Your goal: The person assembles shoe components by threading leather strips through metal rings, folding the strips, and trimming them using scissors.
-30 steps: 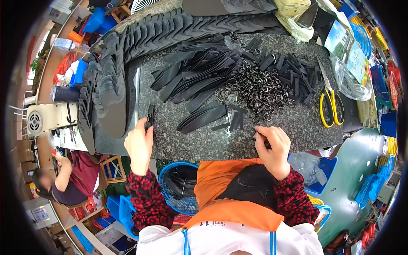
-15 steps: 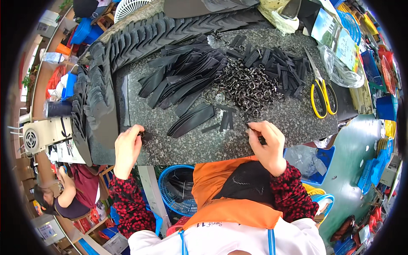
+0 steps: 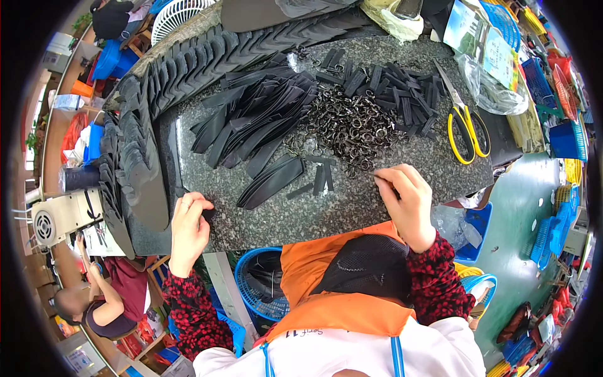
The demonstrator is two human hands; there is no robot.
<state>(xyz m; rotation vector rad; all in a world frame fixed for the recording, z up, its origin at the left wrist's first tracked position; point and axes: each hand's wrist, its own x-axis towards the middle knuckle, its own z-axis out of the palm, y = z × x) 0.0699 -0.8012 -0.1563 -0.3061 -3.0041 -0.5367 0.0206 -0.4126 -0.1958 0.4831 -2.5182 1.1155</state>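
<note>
At the left front of the speckled stone tabletop [image 3: 276, 226], my left hand [image 3: 188, 229] is curled closed. A small dark piece shows beside its fingertips, too hidden to name. My right hand [image 3: 408, 201] pinches thumb and forefinger together, right of the near end of a heap of dark metal rings and clasps [image 3: 355, 129]; what sits in the pinch cannot be made out. Between the hands lie a fanned stack of long black strips [image 3: 270, 182] and several short black strips [image 3: 322, 178]. Behind them is a larger pile of long black strips [image 3: 251, 119].
Short black strips [image 3: 411, 94] lie behind the rings. Yellow-handled scissors [image 3: 468, 132] rest at the right. Overlapping black curved pieces [image 3: 188, 60] line the back and left edges. A blue basket [image 3: 260, 283] stands below the front edge. Another person [image 3: 103, 301] sits at far left.
My right hand has moved rightward, away from the ring heap. My left hand has turned, so its fingers cover more of the dark piece. The whole view has shifted slightly.
</note>
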